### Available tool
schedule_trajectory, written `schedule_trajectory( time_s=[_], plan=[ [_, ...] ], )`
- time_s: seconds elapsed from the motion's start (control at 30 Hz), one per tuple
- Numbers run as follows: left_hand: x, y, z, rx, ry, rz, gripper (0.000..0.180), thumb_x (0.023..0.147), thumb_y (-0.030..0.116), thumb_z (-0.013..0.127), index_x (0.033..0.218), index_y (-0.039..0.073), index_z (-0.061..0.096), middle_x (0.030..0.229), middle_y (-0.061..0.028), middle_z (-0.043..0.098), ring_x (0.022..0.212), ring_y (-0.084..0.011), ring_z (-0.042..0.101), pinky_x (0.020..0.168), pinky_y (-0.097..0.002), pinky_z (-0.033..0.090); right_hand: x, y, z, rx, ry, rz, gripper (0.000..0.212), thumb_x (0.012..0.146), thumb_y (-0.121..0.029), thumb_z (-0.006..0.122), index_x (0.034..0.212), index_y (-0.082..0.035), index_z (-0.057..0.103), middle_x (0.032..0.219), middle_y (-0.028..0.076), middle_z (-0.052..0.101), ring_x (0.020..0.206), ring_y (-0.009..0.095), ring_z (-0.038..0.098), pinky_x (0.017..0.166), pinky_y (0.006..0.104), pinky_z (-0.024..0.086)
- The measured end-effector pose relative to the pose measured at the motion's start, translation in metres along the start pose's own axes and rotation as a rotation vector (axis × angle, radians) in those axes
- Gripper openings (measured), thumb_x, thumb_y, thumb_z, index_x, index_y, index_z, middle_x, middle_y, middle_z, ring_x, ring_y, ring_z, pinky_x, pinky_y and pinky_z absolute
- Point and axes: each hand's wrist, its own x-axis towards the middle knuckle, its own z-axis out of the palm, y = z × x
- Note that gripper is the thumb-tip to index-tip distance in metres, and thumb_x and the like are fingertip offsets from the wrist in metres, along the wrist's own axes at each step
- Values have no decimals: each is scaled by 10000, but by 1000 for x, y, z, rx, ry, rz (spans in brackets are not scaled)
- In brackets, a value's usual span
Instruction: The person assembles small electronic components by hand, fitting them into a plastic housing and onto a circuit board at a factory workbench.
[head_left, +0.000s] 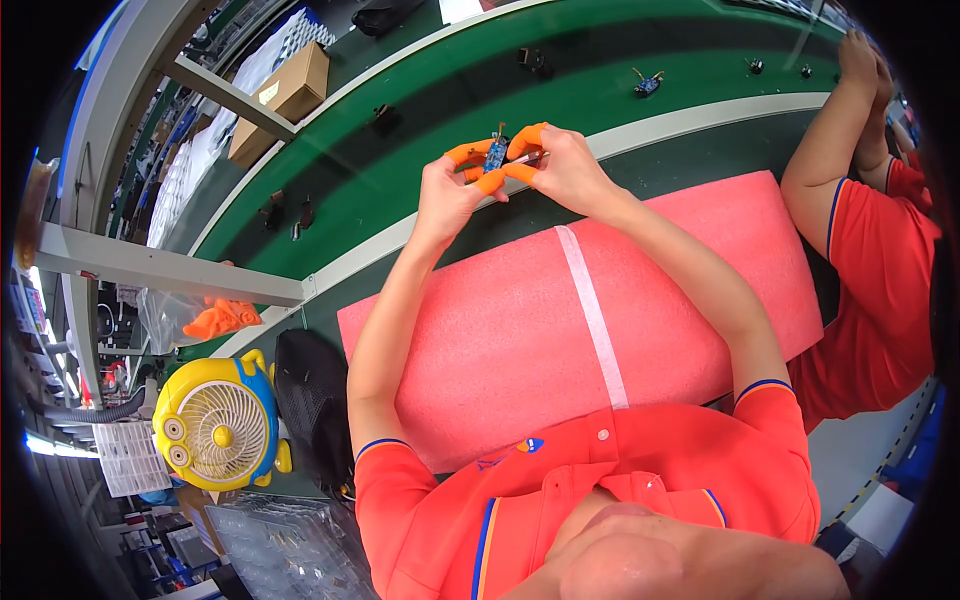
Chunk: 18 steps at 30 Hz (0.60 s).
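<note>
Over the near edge of a green belt, both hands meet around a small blue circuit board [495,156] with a thin upright part at its top. My left hand [452,195] wears orange finger covers and pinches the board from its left and lower side. My right hand [563,170], also in orange finger covers, closes in from the right with its fingertips against the board's right side. A slim pale and dark item [533,157] shows between the right thumb and forefinger; its kind is too small to tell. A dark part behind the board is partly hidden by fingers.
Along the green belt [590,85] lie several small assemblies, one a blue board [648,84] with wires. A pink foam block [500,330] lies under my forearms. A yellow fan [222,425], a black bag [308,400] and a metal post are at left; a co-worker's arm [835,130] is at right.
</note>
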Motion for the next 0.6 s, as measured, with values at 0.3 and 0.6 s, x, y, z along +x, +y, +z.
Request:
schedule_trajectory(
  time_s=[0.3,0.6],
  plan=[
    [-1,-24,9,768,375,411,350,723,-16,606,1072,-17,568,848,-131,628,626,-151,619,538,-271,500,-11,12,7,-707,78,-536,197,714,-32,658,893,37,615,868,117,543,797,260,581,657,336,516],
    [-2,-29,12,488,235,334,310,771,-67,547,1081,-54,548,929,-158,609,771,-174,646,590,-271,562,-14,24,9,-651,98,-795,129,653,-68,617,764,-14,580,786,79,512,756,231,550,665,323,514]
  ],
)
